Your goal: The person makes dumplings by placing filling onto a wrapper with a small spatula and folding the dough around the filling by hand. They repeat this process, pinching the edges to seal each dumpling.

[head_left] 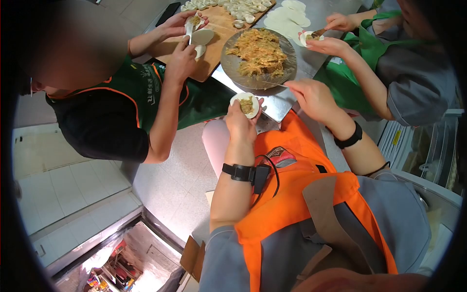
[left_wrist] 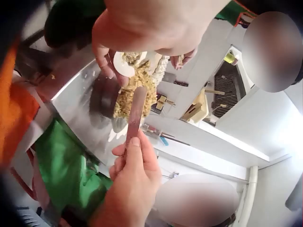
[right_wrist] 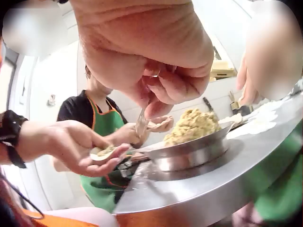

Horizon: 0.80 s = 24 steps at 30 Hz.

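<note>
My left hand (head_left: 239,121) holds a round white dumpling wrapper (head_left: 252,114), its fingers and thumb at the edges. A lump of greenish-brown filling (head_left: 246,104) lies on the wrapper's middle. With my right hand (head_left: 314,100) I grip a flat metal spatula (left_wrist: 136,111), thumb pressed along it. Its blade reaches over the near side of a wide metal bowl (head_left: 234,77), close by the shredded filling (head_left: 258,51) heaped there. In the right wrist view, the left hand (right_wrist: 78,146) sits lower than the bowl's rim, with the wrapper lying along its fingers.
A wooden board (head_left: 214,29) with rows of finished dumplings (head_left: 241,10) stands beyond the bowl. Loose wrappers (head_left: 287,22) lie on the metal table (head_left: 311,63). One person at left and another at right (head_left: 408,78) each fill a wrapper in their hands.
</note>
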Tool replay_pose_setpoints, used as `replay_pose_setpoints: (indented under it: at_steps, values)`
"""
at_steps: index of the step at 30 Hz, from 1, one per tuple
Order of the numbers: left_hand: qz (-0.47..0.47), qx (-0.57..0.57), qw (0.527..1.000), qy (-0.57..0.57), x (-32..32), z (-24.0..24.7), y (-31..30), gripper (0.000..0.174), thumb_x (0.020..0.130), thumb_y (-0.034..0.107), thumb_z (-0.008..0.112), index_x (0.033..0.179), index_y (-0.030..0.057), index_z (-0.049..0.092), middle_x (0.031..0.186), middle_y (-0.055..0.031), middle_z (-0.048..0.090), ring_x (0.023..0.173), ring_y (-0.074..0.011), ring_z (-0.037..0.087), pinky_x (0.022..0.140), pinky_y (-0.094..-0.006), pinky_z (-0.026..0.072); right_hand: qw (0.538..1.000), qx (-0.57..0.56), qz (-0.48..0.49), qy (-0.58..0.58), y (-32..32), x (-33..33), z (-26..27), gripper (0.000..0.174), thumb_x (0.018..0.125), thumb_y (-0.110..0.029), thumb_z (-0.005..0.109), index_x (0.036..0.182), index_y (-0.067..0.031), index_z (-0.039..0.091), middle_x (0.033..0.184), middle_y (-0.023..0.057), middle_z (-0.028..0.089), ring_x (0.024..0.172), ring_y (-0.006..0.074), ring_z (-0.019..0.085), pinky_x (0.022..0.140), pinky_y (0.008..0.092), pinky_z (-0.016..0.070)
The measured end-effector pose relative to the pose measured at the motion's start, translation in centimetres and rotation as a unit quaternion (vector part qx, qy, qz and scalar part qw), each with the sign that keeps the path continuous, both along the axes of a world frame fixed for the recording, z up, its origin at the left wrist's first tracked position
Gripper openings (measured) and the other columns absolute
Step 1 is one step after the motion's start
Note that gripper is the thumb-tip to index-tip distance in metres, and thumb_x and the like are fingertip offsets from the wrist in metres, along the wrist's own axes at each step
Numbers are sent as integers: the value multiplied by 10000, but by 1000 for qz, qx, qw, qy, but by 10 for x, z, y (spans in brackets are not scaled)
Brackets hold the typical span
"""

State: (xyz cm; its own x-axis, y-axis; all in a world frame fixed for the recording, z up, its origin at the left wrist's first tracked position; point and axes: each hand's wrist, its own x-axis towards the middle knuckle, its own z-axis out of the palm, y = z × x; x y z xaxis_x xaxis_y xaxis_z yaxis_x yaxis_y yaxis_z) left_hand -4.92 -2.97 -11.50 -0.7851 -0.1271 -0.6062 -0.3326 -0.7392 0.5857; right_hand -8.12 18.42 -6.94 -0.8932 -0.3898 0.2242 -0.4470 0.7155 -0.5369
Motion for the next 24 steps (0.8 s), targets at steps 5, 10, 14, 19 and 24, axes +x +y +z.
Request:
replay_pose_setpoints:
  at_steps: [5, 10, 14, 19, 24]
  values:
    - [-62, 13, 998, 16, -13, 6, 32, 363, 1064, 270, 308, 1180, -29, 478, 1077, -182, 640, 947, -299, 685, 712, -410, 589, 999, 10, 35, -17, 3, 2, 2, 174, 887, -144, 578, 1006, -91, 694, 865, 166, 652, 824, 380, 624, 688, 465, 494]
    - [-63, 45, 996, 36, -10, 27, 32, 384, 1071, 263, 286, 1193, -40, 488, 1079, -185, 642, 957, -288, 668, 803, -415, 568, 997, -63, 30, -14, 0, 20, 2, 125, 877, -69, 525, 992, -48, 572, 835, 171, 590, 787, 423, 575, 677, 485, 465]
    - [-32, 113, 989, 94, 4, 40, 35, 361, 1063, 206, 312, 1251, -58, 471, 1150, -197, 617, 1048, -321, 629, 887, -435, 539, 984, -151, 84, 44, -14, 21, 0, 139, 842, -33, 586, 976, -37, 555, 901, 156, 576, 828, 398, 583, 684, 462, 465]
    - [-23, 28, 990, 133, 14, 38, 40, 385, 1052, 266, 357, 1239, -31, 514, 1150, -172, 618, 1053, -282, 622, 867, -399, 542, 975, -176, 131, 18, -16, 14, 15, 144, 827, -33, 656, 950, -15, 583, 933, 132, 569, 823, 330, 594, 706, 372, 483]
    - [-111, -149, 964, 190, 31, 58, 44, 452, 1059, 344, 305, 1197, -26, 525, 1014, -160, 644, 832, -241, 677, 735, -344, 557, 947, -294, 83, -99, -21, 7, 25, 89, 884, -11, 621, 968, 4, 597, 931, 52, 592, 792, 121, 558, 683, 257, 458]
